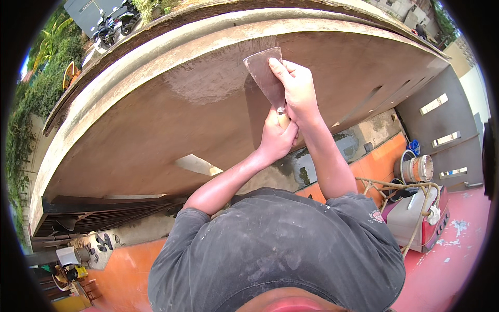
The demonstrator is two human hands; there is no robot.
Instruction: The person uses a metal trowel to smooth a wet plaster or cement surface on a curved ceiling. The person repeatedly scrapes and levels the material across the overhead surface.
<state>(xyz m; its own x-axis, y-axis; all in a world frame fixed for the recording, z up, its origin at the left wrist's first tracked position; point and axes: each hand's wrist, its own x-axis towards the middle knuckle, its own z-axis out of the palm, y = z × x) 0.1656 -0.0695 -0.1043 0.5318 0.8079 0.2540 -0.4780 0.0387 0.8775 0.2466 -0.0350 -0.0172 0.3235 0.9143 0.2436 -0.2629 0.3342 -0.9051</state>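
A wide metal scraper (262, 73) with a pale handle is held up against a brown plastered wall (130, 130), its broad edge near the top of the wall. My left hand (276, 136) is closed round the handle. My right hand (297, 88) is closed on the scraper higher up, its thumb lying on the blade. A lighter, rough patch (202, 78) shows on the plaster left of the blade. The fingers behind the blade are hidden.
A curved ledge (171, 39) tops the wall, with motorbikes (112, 31) and plants beyond. Buckets (418, 167), a bent metal frame (416, 231) and a grey-red box stand at right on orange and pink flooring. Dark railings (93, 218) and footwear (104, 242) lie lower left.
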